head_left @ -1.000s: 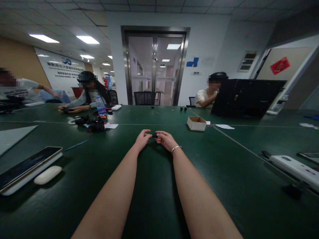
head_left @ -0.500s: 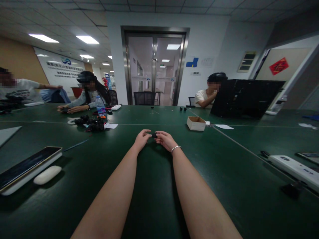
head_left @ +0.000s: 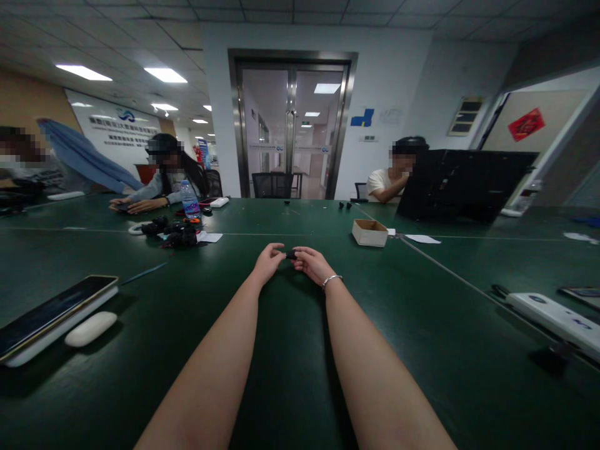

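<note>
Both my forearms stretch out over the dark green table (head_left: 290, 350). My left hand (head_left: 267, 262) and my right hand (head_left: 312, 263) meet at the fingertips, pinched together on a small black part (head_left: 291, 254) held just above the tabletop. A thin silver bracelet (head_left: 331, 279) circles my right wrist. What the black part is I cannot make out at this size.
A small cardboard box (head_left: 370, 232) sits beyond my right hand. A phone on a white slab (head_left: 51, 314) and a white oval case (head_left: 90, 329) lie at left. Black parts and a water bottle (head_left: 189, 200) lie at far left, a black monitor (head_left: 462, 184) at right. Three seated people work around the table.
My hands stay pinched on the black part in the same spot. The person at far left has lifted a blue cloth, and the grey sheet at the left edge is gone.
</note>
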Motion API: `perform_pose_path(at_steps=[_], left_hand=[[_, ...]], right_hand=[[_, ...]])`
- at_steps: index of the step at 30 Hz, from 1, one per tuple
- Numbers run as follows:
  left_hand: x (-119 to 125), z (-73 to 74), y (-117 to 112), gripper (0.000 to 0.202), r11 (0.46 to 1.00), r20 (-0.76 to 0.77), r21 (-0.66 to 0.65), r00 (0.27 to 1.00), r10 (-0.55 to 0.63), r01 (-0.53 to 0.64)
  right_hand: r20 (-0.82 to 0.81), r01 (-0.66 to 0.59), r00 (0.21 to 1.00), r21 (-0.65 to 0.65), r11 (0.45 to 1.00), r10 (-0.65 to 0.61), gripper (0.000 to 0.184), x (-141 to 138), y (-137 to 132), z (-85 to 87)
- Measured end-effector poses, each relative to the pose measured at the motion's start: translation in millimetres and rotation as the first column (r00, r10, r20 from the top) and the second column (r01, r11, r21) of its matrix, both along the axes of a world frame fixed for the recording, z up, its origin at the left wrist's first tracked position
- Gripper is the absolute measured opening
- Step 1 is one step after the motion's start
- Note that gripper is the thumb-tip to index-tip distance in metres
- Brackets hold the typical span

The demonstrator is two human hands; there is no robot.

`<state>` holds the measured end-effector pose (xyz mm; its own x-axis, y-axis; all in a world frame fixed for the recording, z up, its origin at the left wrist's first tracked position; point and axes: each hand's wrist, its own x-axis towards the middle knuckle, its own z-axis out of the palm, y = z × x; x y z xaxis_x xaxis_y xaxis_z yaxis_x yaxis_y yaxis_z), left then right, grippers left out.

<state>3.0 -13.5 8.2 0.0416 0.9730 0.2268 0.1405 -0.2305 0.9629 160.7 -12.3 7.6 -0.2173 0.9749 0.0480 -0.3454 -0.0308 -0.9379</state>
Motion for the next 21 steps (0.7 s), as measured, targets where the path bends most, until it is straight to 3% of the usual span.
perform_pose_path(at_steps=[8, 21], left_hand=[[-0.4, 0.7, -0.5, 0.034, 1.000, 0.004, 0.030, 1.000, 0.004, -0.004], [-1.2, 0.1, 2.1, 0.028, 0.999, 0.030, -0.045, 0.999, -0.027, 0.028]], right_hand=[[-0.002, -0.004, 1.000, 0.008, 1.000, 0.004, 0.023, -0.3, -0.5, 0.0], [0.019, -0.047, 0.999, 0.014, 0.999, 0.047, 0.022, 0.0, 0.2, -0.4]])
